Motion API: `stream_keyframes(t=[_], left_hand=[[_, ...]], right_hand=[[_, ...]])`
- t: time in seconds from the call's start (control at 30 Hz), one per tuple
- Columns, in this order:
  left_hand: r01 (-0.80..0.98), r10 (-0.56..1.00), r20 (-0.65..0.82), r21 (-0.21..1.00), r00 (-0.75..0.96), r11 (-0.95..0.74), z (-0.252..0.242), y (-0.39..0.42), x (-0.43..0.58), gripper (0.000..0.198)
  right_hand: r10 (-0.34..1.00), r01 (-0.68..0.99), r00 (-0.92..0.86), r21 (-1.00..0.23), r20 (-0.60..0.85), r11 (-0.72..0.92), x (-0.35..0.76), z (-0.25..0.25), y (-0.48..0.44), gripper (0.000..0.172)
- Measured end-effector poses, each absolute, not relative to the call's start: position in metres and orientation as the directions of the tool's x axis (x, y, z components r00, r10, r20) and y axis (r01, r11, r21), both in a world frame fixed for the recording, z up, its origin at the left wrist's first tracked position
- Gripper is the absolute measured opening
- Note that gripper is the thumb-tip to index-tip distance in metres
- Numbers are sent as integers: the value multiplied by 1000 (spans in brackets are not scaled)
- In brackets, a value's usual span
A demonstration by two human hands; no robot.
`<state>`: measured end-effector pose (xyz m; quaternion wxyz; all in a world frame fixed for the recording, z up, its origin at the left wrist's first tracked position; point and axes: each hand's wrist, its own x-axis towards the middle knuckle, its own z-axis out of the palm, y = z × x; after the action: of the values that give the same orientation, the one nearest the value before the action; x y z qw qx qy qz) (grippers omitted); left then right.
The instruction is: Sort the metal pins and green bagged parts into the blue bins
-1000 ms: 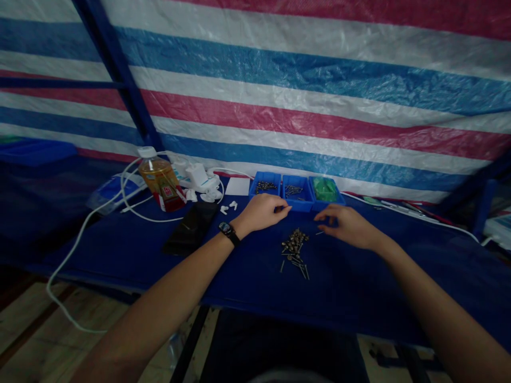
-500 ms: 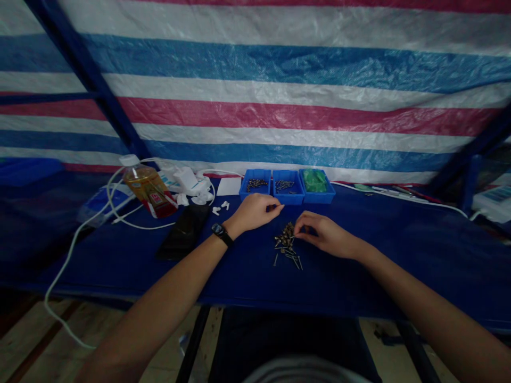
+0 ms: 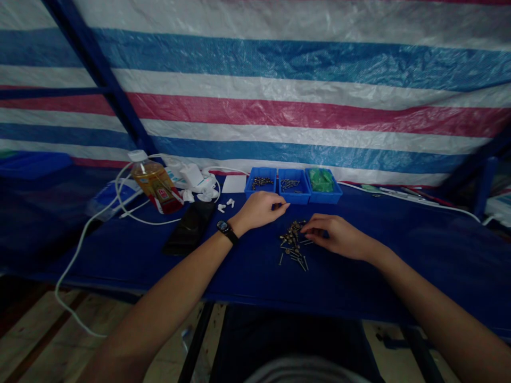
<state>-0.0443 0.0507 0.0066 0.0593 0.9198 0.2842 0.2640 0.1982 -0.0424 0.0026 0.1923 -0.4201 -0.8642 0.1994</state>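
Note:
A loose pile of long screws and small brownish metal fasteners (image 3: 293, 236) lies on the blue tabletop. At its right edge is my right hand (image 3: 333, 235), fingers bent and tips drawn together against the pile; whatever they grip is too small to make out. A screw (image 3: 306, 242) shows just below those fingertips. My left hand (image 3: 263, 209), with a dark watch (image 3: 223, 227) on the wrist, rests behind the pile, thumb and fingers pinched. Its contents, if any, cannot be made out. Beyond it stand a blue bin of brownish fasteners (image 3: 261, 193) and a blue bin of screws (image 3: 293, 198).
A third blue bin (image 3: 325, 198) holds a green plastic bag (image 3: 320, 180). To the left are a dark phone-like object (image 3: 189, 229), white earbuds (image 3: 226, 205), a drink bottle (image 3: 157, 183) and a white cable (image 3: 80, 242). A striped tarp (image 3: 279, 106) hangs behind.
The whole view has shifted slightly, moving the scene rightward. My right fingertips have drawn back a little to the right in the pile. My left hand keeps its pinch near the bins.

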Motion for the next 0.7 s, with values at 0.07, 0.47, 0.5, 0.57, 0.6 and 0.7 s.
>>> stream_keyframes(t=[0.07,0.47,0.5,0.57,0.6,0.7], left_hand=[[490,551,450,256,702,-833,6,51,-44,32],[479,543,449,258,709,-839,8,49,-43,33],[477,540,452,256,710,-841,8,48,-43,33],[472,534,460,253,709,-844,8,48,-42,34],[467,529,466,252,709,-847,7,48,-41,34],[447,512,485,253,709,-858,7,47,-39,32]], right_hand=[[815,661,-570,-532,102,529,202,6,-43,24],[860,720,-505,-587,-78,369,212,9,-40,15],[866,731,-491,-586,-93,351,212,10,-41,15],[876,754,-469,-568,-112,330,211,13,-43,13],[879,765,-462,-554,-120,327,210,14,-44,12],[878,797,-456,-507,-149,328,209,19,-47,10]])
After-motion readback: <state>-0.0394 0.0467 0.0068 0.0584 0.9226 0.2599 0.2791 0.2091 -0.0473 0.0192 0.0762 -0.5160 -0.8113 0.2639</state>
